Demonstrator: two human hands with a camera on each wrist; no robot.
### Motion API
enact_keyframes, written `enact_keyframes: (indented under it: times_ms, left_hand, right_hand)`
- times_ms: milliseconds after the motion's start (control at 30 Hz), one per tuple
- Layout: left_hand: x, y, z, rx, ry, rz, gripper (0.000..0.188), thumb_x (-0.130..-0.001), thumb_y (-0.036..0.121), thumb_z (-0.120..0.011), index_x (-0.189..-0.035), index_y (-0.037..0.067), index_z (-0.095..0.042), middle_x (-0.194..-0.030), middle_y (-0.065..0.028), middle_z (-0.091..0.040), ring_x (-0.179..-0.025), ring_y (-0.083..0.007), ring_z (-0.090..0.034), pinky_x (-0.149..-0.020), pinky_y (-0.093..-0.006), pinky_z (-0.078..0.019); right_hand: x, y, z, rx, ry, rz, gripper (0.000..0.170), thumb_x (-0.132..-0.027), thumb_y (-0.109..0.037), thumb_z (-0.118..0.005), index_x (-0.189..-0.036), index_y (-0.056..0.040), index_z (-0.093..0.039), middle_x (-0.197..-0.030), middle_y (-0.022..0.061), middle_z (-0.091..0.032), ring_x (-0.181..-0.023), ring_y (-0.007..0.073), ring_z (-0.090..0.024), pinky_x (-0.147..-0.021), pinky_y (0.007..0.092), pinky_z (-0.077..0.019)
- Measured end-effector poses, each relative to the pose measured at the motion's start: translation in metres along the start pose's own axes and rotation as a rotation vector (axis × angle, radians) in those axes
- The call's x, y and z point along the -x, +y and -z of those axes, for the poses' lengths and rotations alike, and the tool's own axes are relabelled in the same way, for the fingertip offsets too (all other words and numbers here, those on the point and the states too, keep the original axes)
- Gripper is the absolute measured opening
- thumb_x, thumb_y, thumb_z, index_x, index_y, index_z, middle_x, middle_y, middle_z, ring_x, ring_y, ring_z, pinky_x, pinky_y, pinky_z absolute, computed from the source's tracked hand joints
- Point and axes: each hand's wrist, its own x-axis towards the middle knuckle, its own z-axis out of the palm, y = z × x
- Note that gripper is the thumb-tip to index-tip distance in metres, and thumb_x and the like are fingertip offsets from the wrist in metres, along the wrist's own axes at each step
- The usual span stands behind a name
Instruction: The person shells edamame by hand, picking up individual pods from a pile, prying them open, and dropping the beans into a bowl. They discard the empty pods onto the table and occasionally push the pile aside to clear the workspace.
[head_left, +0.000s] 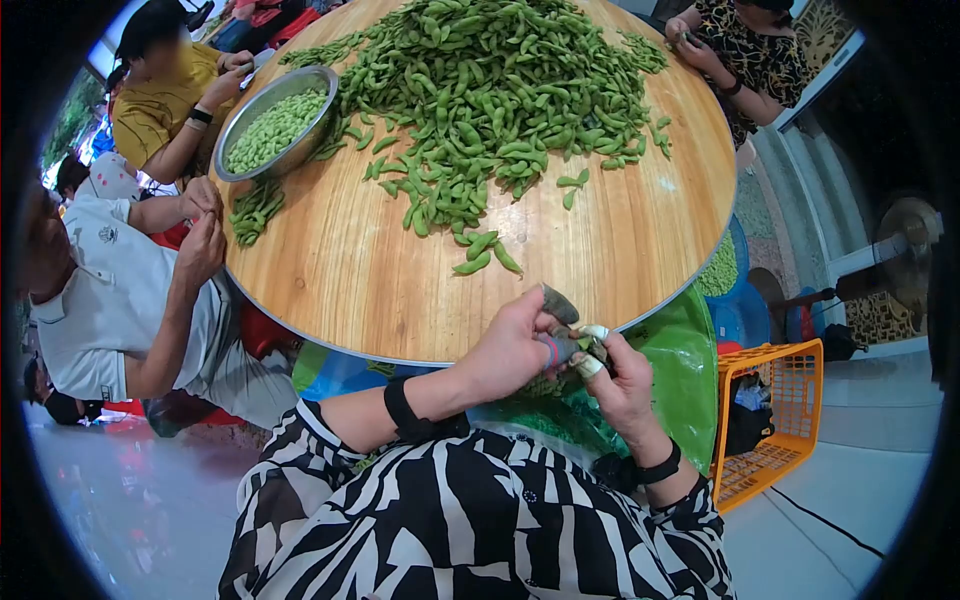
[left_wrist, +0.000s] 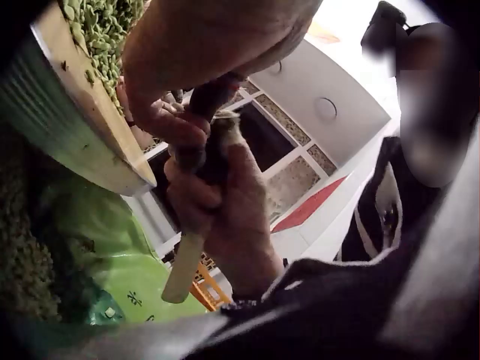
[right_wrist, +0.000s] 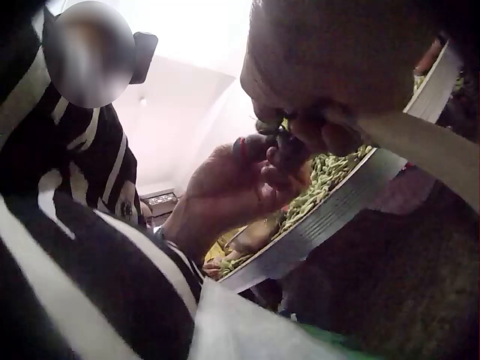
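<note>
In the head view, my left hand [head_left: 505, 350] and right hand [head_left: 625, 385] meet in front of the near table edge. Between them, the fingertips pinch a small green soybean pod [head_left: 595, 348], mostly hidden. Dark and grey covers sit on the left fingers, one with a pink stripe; pale wraps circle right fingertips. From the left wrist, my left hand [left_wrist: 217, 45] shows above the right hand [left_wrist: 240, 225]. The right wrist view has a bit of the green pod [right_wrist: 283, 124] between the hands. A heap of soybean pods [head_left: 490, 90] covers the table's far half.
The round wooden table [head_left: 330, 270] has a few loose pods near its front. A metal bowl [head_left: 222, 160] of shelled beans stands at its left. Several people sit around. Green plastic [head_left: 680, 350] hangs below the edge, beside an orange crate [head_left: 808, 400] and a blue tub [head_left: 740, 320].
</note>
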Motion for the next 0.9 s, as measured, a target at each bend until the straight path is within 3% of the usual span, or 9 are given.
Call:
enact_keyframes:
  times_ms: [100, 167, 267, 367, 500, 600, 700, 767, 900]
  left_hand:
    - [0.010, 0.006, 0.004, -0.040, -0.016, -0.006, 0.027, -0.085, -0.002, -0.060, -0.110, 0.003, -0.051, -0.094, -0.0054, -0.062, -0.077, -0.0125, -0.060, -0.063, -0.0273, -0.0524]
    - [0.025, 0.017, 0.019, -0.464, 0.065, -0.247, 0.018, -0.084, -0.001, -0.061, -0.101, 0.002, -0.056, -0.095, -0.0043, -0.062, -0.080, -0.0120, -0.060, -0.069, -0.0299, -0.0519]
    - [0.047, 0.059, 0.053, -1.430, 0.305, -0.443, 0.017, -0.074, -0.001, -0.063, -0.091, 0.002, -0.059, -0.091, -0.0130, -0.058, -0.080, -0.0284, -0.059, -0.071, -0.0367, -0.0480]
    - [0.034, 0.059, 0.087, -1.624, 0.430, -0.614, 0.017, -0.071, 0.003, -0.064, -0.087, 0.002, -0.058, -0.089, -0.0142, -0.057, -0.088, -0.0334, -0.053, -0.077, -0.0426, -0.0447]
    - [0.006, 0.042, 0.080, -1.544, 0.373, -0.628, 0.017, -0.073, 0.002, -0.063, -0.088, 0.001, -0.057, -0.087, -0.0159, -0.057, -0.084, -0.0339, -0.055, -0.075, -0.0428, -0.0455]
    - [-0.004, 0.034, 0.078, -1.466, 0.341, -0.487, 0.021, -0.073, 0.000, -0.063, -0.092, 0.003, -0.056, -0.086, -0.0178, -0.056, -0.080, -0.0393, -0.054, -0.070, -0.0443, -0.0458]
    - [-0.006, 0.031, 0.079, -1.378, 0.328, -0.503, 0.021, -0.075, -0.002, -0.063, -0.094, 0.001, -0.056, -0.080, -0.0138, -0.058, -0.073, -0.0311, -0.058, -0.065, -0.0387, -0.0472]
    - [0.004, 0.045, 0.064, -0.761, 0.284, 0.005, 0.020, -0.079, -0.002, -0.064, -0.099, 0.000, -0.060, -0.081, -0.0059, -0.062, -0.070, -0.0164, -0.059, -0.062, -0.0306, -0.0469]
    - [0.014, 0.046, 0.042, -0.425, 0.212, 0.022, 0.021, -0.082, -0.001, -0.065, -0.103, -0.001, -0.064, -0.088, -0.0013, -0.064, -0.075, -0.0073, -0.057, -0.064, -0.0234, -0.0467]
  right_hand:
    - [-0.001, 0.001, -0.005, 0.034, -0.002, 0.134, 0.033, -0.080, -0.001, -0.061, -0.113, 0.0024, -0.058, -0.084, 0.0110, -0.066, -0.071, 0.0159, -0.064, -0.065, 0.0265, -0.0498]
    - [-0.002, 0.003, -0.001, 0.096, -0.086, 0.146, 0.030, -0.081, -0.002, -0.061, -0.111, 0.0019, -0.059, -0.081, 0.0101, -0.065, -0.067, 0.0157, -0.062, -0.062, 0.0273, -0.0481]
    - [-0.001, 0.012, 0.007, 0.273, -0.261, 0.171, 0.022, -0.084, -0.004, -0.059, -0.106, 0.0008, -0.060, -0.071, 0.0092, -0.058, -0.060, 0.0162, -0.057, -0.057, 0.0287, -0.0455]
    - [-0.003, 0.016, -0.005, 0.140, -0.208, 0.158, 0.026, -0.089, -0.007, -0.053, -0.113, 0.0015, -0.057, -0.069, 0.0057, -0.056, -0.056, 0.0129, -0.052, -0.054, 0.0267, -0.0426]
    - [-0.014, -0.012, -0.007, -0.047, -0.237, 0.002, 0.032, -0.093, -0.011, -0.046, -0.121, 0.0029, -0.051, -0.070, 0.0107, -0.056, -0.061, 0.0184, -0.056, -0.057, 0.0291, -0.0437]
    - [-0.014, -0.014, -0.005, -0.214, -0.301, -0.177, 0.038, -0.097, -0.016, -0.039, -0.129, 0.0027, -0.047, -0.069, 0.0044, -0.054, -0.056, 0.0094, -0.048, -0.052, 0.0242, -0.0387]
    - [-0.015, -0.015, -0.008, -0.352, -0.209, -0.224, 0.038, -0.097, -0.014, -0.037, -0.131, 0.0005, -0.047, -0.067, 0.0012, -0.052, -0.052, 0.0053, -0.043, -0.047, 0.0198, -0.0334]
    - [-0.018, -0.017, -0.007, -0.381, -0.185, -0.256, 0.040, -0.099, -0.018, -0.036, -0.133, 0.0006, -0.046, -0.065, 0.0014, -0.050, -0.051, 0.0060, -0.044, -0.045, 0.0190, -0.0331]
    - [-0.024, -0.023, -0.014, -0.472, -0.175, -0.264, 0.040, -0.100, -0.016, -0.035, -0.136, -0.0023, -0.043, -0.066, -0.0002, -0.050, -0.051, 0.0049, -0.043, -0.046, 0.0180, -0.0340]
